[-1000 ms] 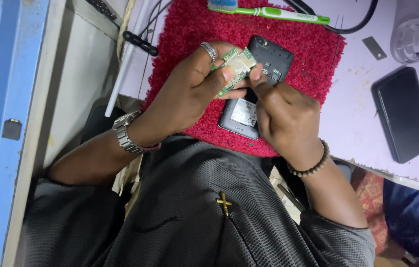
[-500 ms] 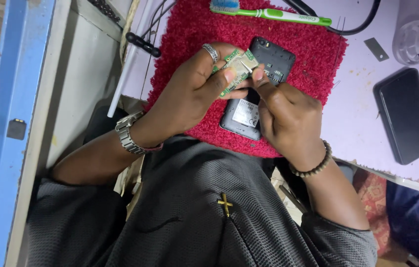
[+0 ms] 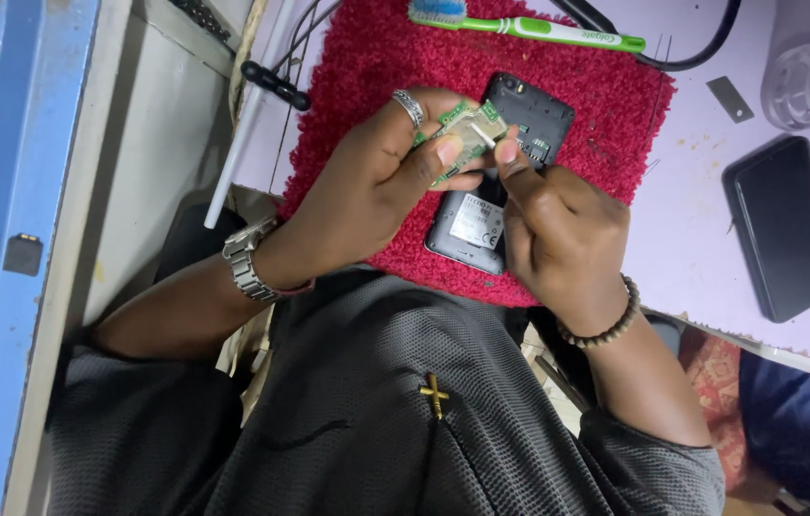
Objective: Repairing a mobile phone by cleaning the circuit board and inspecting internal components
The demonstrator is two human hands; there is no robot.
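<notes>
Circuit board [image 3: 459,141], small and green: pinched in the left hand [image 3: 381,196], thumb over its near face, ringed finger behind. Long axis runs roughly 2 to 8 o'clock. Right hand [image 3: 558,229] closes in from 4 o'clock, thumb and forefinger nipping the board's upper right edge; whether they hold a tool, cannot tell. Directly beneath, an opened phone [image 3: 500,177] lies on the red mat [image 3: 605,105]. Toothbrush [image 3: 529,27] at 12 o'clock; black cover [image 3: 782,225] at 3.

A shaggy red cloth mat [image 3: 605,115] is lying under a matt black plastic phone shell [image 3: 519,143] and a glossy green circuit board [image 3: 462,139].
</notes>
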